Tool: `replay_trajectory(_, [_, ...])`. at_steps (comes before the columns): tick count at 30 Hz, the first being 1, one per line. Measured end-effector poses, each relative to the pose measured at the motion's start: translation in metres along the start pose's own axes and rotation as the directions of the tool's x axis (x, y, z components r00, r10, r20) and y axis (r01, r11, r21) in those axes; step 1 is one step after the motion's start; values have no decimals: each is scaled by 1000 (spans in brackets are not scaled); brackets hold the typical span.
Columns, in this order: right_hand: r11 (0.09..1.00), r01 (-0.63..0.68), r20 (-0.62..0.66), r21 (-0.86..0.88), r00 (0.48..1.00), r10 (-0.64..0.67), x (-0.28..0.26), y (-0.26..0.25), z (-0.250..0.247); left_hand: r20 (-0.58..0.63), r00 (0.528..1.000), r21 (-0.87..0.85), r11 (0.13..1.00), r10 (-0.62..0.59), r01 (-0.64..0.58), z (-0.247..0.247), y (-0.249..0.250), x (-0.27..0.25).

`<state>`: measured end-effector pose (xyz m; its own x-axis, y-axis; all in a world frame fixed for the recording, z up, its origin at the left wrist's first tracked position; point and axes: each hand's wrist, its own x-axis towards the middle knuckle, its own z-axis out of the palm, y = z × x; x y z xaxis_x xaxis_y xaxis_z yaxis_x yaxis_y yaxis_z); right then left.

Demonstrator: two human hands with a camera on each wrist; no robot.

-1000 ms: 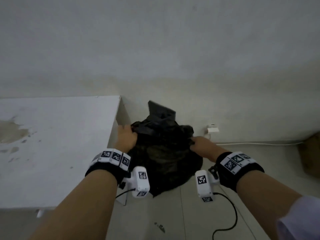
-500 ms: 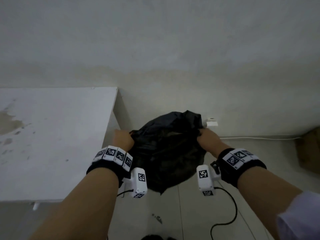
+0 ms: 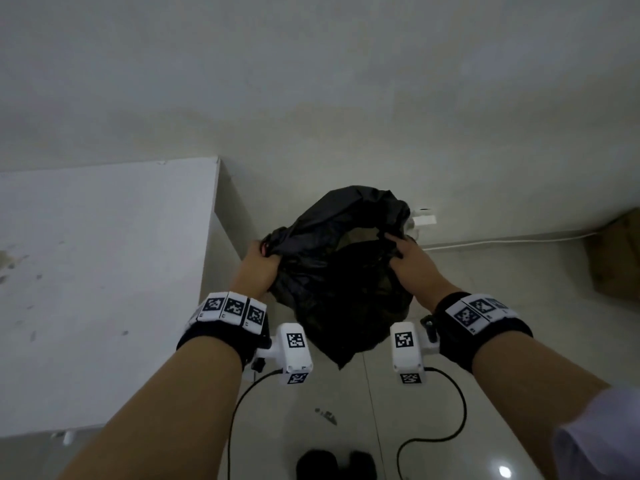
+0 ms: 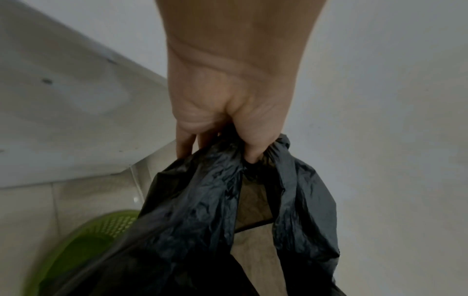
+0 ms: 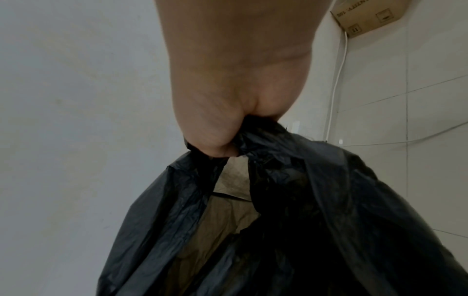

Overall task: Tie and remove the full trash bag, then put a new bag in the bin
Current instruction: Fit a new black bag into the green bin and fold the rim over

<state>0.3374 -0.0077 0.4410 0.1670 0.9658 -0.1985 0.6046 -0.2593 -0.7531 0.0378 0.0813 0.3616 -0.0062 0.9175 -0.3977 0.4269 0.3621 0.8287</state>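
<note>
Centre of the head view: crumpled black plastic trash bag [image 3: 341, 289], mouth gaping, brown paper inside. White table [image 3: 104, 271] fills left of frame. Left hand [image 3: 258, 268] bunches the bag's left rim in curled fingers; right hand [image 3: 410, 259] clenches the right rim. Green mesh bin [image 4: 83, 246] lower left in the left-wrist view.

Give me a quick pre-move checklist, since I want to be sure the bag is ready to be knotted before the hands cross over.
1. Left hand grips bunched plastic of the black trash bag: ok.
2. Right hand grips the opposite side of the rim: ok.
3. Bag mouth gathered shut: not ok, brown paper shows through the gap.
4. Bag lifted clear of the green bin: cannot tell, its bottom is hidden.
5. Contents sit below the rim, leaving slack to knot: ok.
6. Bag free of tears: cannot tell.
</note>
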Motion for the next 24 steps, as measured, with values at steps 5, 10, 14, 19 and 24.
replay_trajectory(5, [990, 11, -50, 139, 999, -4, 12, 11, 14, 47, 999, -185, 983, -10, 18, 22, 18, -14])
replay_trajectory(10, [988, 2, -71, 157, 997, 10, 27, 44, 42, 83, 996, -177, 983, -40, 54, 47, -6, -10])
replay_trajectory(14, [993, -14, -33, 119, 999, 18, 44, 102, 85, 92, 994, -200, 977, -55, 73, 79, -75, 23])
replay_trajectory(19, [994, -25, 9, 102, 1000, 24, 65, 187, 151, 68, 997, -241, 970, -28, 44, 126, -163, 62])
replay_trajectory(24, [998, 38, 10, 47, 999, -38, 93, 265, 214, 28, 998, -277, 960, 59, -49, 166, -251, 124])
